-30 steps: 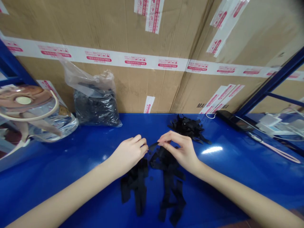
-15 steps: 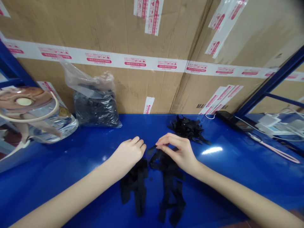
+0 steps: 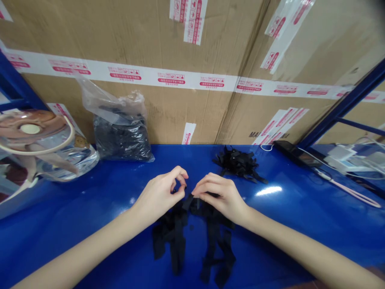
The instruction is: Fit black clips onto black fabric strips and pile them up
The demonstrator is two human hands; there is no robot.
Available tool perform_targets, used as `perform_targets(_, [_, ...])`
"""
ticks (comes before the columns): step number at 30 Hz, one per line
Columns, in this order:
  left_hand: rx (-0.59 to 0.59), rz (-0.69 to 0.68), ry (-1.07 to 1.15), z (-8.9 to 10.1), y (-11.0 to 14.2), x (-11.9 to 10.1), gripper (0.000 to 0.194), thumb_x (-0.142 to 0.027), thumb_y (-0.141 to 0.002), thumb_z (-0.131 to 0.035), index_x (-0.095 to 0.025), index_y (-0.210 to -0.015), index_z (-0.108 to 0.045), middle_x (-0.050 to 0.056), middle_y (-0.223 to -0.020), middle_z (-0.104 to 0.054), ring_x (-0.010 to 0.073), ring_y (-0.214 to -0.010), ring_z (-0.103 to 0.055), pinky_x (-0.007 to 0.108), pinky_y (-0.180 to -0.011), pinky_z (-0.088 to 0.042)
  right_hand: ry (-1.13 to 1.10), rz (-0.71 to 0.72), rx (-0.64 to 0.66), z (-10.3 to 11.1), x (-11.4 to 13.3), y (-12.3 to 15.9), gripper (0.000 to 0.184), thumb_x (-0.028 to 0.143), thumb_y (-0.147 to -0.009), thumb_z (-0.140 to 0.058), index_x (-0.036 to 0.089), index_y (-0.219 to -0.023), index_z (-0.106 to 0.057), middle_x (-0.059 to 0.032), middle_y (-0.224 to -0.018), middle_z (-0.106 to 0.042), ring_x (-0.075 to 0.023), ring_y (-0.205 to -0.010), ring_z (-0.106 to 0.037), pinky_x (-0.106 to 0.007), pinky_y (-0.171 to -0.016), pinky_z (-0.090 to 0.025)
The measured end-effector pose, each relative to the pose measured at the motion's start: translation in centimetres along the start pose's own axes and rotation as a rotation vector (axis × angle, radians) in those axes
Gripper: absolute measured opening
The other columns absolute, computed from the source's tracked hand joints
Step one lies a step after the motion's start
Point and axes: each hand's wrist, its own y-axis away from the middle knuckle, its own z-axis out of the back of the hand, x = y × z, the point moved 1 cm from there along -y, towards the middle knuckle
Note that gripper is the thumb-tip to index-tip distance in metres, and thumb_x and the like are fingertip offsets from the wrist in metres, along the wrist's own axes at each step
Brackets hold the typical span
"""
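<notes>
My right hand (image 3: 221, 196) pinches the end of a black fabric strip (image 3: 188, 202) between thumb and fingertips. Close by on the left, my left hand (image 3: 165, 188) has its fingers curled toward the thumb. A tiny dark bit shows at those fingertips, too small to name. Below the hands, black strips lie on the blue table (image 3: 120, 257) in two loose groups, a left pile (image 3: 176, 245) and a right pile (image 3: 221, 253). The upper parts of both piles are partly hidden by my hands.
A heap of short black strips (image 3: 237, 162) lies farther back. At back left stand a plastic bag of black material (image 3: 122, 138) and a clear jug (image 3: 69, 156). A black phone-like object (image 3: 296, 154) and a pink strap (image 3: 355, 193) lie right. Cardboard boxes (image 3: 180, 108) wall the back.
My left hand has turned, its index finger lifting and its thumb coming into view. My right hand has shifted slightly left and down with the strip.
</notes>
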Motion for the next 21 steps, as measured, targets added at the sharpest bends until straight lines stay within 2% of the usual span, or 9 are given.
perform_targets(2, [-0.018, 0.052, 0.229, -0.25, 0.10, -0.26, 0.017, -0.013, -0.080, -0.055, -0.021, -0.095, -0.053, -0.006, -0.072, -0.061, 0.0096, -0.052, -0.047, 0.022, -0.053, -0.039, -0.001, 0.001, -0.009, -0.16, 0.03, 0.09, 0.010, 0.018, -0.091, -0.058, 0.019, -0.091, -0.068, -0.0039, -0.087, -0.071, -0.0152, -0.081, -0.062, -0.028, -0.075, -0.051])
perform_targets(5, [-0.030, 0.086, 0.417, -0.59, 0.35, -0.63, 0.011, -0.016, -0.080, -0.058, -0.020, -0.090, -0.055, -0.006, -0.071, -0.058, 0.0094, -0.055, -0.045, 0.022, -0.054, -0.038, 0.001, -0.007, -0.043, -0.19, 0.11, 0.11, 0.009, 0.019, -0.091, -0.059, 0.019, -0.089, -0.068, -0.0036, -0.084, -0.071, -0.0152, -0.078, -0.061, -0.028, -0.072, -0.051])
perform_targets(11, [-0.070, 0.119, 0.497, -0.50, 0.70, -0.57, 0.006, -0.024, -0.082, -0.062, -0.019, -0.084, -0.058, -0.005, -0.067, -0.055, 0.0094, -0.056, -0.045, 0.022, -0.054, -0.035, 0.012, -0.096, -0.123, -0.06, 0.21, 0.15, 0.005, 0.017, -0.087, -0.064, 0.017, -0.083, -0.067, -0.0029, -0.077, -0.068, -0.0142, -0.073, -0.061, -0.026, -0.068, -0.049])
perform_targets(17, [-0.056, 0.133, 0.560, -0.56, 0.78, -0.80, 0.008, -0.027, -0.085, -0.060, -0.019, -0.085, -0.059, -0.004, -0.070, -0.062, 0.0110, -0.060, -0.054, 0.022, -0.055, -0.037, 0.020, -0.140, -0.167, 0.01, 0.25, 0.05, 0.003, 0.016, -0.084, -0.067, 0.018, -0.082, -0.067, -0.0017, -0.076, -0.067, -0.0143, -0.072, -0.061, -0.026, -0.067, -0.048])
perform_targets(21, [-0.043, 0.180, 0.621, -0.75, 0.80, -1.06, 0.008, -0.025, -0.082, -0.063, -0.018, -0.086, -0.059, -0.004, -0.067, -0.061, 0.0103, -0.057, -0.053, 0.021, -0.053, -0.036, 0.004, -0.157, -0.174, 0.12, 0.11, -0.10, 0.006, 0.015, -0.084, -0.067, 0.019, -0.080, -0.066, -0.0014, -0.076, -0.067, -0.0147, -0.072, -0.061, -0.026, -0.066, -0.048])
